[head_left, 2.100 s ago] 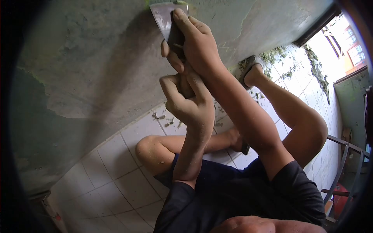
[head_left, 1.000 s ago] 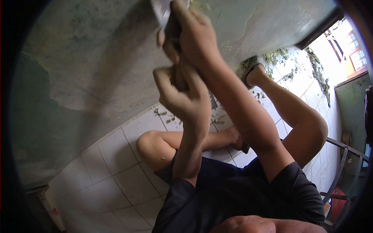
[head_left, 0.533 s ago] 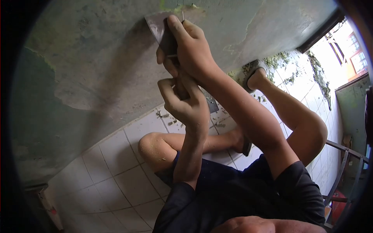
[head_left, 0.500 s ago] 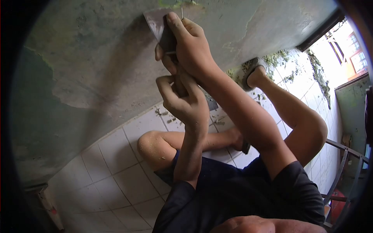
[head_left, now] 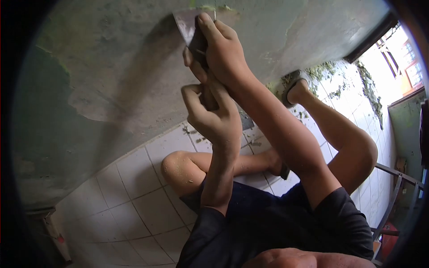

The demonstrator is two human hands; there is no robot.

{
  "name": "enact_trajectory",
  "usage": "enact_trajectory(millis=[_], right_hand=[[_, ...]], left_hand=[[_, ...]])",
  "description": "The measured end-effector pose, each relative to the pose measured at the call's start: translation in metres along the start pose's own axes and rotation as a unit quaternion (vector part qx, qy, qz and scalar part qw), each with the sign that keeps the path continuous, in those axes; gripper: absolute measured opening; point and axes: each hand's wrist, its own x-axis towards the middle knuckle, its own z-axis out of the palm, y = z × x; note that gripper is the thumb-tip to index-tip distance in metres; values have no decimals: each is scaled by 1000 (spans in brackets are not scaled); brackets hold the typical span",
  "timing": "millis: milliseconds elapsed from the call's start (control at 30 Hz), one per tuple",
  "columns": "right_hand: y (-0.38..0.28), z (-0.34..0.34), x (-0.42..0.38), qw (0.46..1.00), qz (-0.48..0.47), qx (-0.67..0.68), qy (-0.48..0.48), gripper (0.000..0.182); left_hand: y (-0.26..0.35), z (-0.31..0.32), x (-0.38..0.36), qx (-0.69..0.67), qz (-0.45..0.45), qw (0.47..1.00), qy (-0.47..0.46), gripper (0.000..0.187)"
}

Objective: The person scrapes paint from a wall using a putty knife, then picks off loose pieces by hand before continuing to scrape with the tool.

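Observation:
My right hand [head_left: 223,49] grips a scraper with a wide, flat metal blade [head_left: 185,24], its thumb lying along the tool. The blade is at the wall [head_left: 147,76], beside a ragged greenish edge of paint at the top of the view. Just below, my left hand [head_left: 214,116] has its fingers curled in by the right hand's wrist and lower fingers. What the left fingers hold, if anything, is hidden.
White floor tiles [head_left: 156,210] lie below the wall, with paint flakes [head_left: 368,89] scattered at the right. My bent legs [head_left: 339,129] are on the floor. A dark flat piece [head_left: 246,121] lies behind my left hand. A metal frame [head_left: 393,196] stands at the lower right.
The wall and floor have shifted slightly right in view. My right hand and the scraper also appear a little farther right; my left hand keeps its curled pose.

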Motion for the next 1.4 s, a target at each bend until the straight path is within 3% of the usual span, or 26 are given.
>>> enact_trajectory(millis=[33,133,167,267,300,333,400,433,467,533,567,600,667,733,800,867,933,967,1067,1200,1233,1267,1333,1400], right_hand=[[5,-1,2,1000,0,31,-2,37],[19,-2,-5,999,21,-34,-19,37],[15,-5,-5,999,33,-17,-28,35],[-5,-9,2,1000,1,17,-3,34],[0,-9,2,999,-7,32,-13,34],[9,-9,2,999,-11,32,-13,34],[21,-5,0,999,-8,-49,15,35],[12,-11,-4,999,13,-29,5,36],[5,-15,7,996,-43,-58,45,39],[-16,-21,11,998,-47,-16,28,42],[-18,-15,9,998,-41,5,44,43],[-16,-14,6,999,-20,12,34,43],[4,-12,-4,995,28,-91,23,45],[4,-12,1,994,-6,-101,51,43],[-8,-24,2,1000,15,-15,18,40],[3,-20,-2,999,23,21,32,38],[11,-16,-3,995,7,-99,-12,41],[9,-16,-2,996,15,-90,-5,41],[-12,-19,2,999,26,-28,-6,39],[12,-5,0,998,0,-68,-6,42],[3,-9,3,999,25,-39,-10,42],[-5,-14,8,1000,1,-15,1,40],[-10,-13,2,1000,5,17,-3,39],[7,-8,-2,999,33,-22,-4,39]], left_hand=[[6,-4,1,-30,-61,997,-26,19],[-11,3,-18,-38,-26,998,44,17],[-13,7,-18,-66,-77,994,42,19],[3,11,1,18,44,999,22,18],[5,9,0,-44,-16,999,10,19],[-2,5,-2,-1,38,999,27,19],[2,6,-14,-82,-57,995,29,20],[-1,9,-10,-72,-51,996,18,19],[-5,14,-5,-43,-26,999,-5,18],[17,17,15,-14,12,999,-45,17],[26,14,15,-44,-24,998,-46,18],[18,16,8,-48,19,999,-9,20],[-1,15,-20,-34,-22,998,45,22],[0,16,-11,-45,-28,998,35,22],[7,15,-4,18,-19,999,-26,21],[8,13,-11,11,-9,1000,-18,19],[-4,14,-20,-48,-51,997,37,19],[-8,16,-21,-70,-77,994,36,19],[7,16,-7,-6,-10,1000,-6,18],[-5,13,-17,-49,-45,997,51,19],[-5,14,-14,-68,-55,996,25,20],[-9,18,-4,-12,25,999,17,20],[15,12,-5,-30,-44,999,-2,20],[-2,10,-13,-41,-4,998,52,18]])
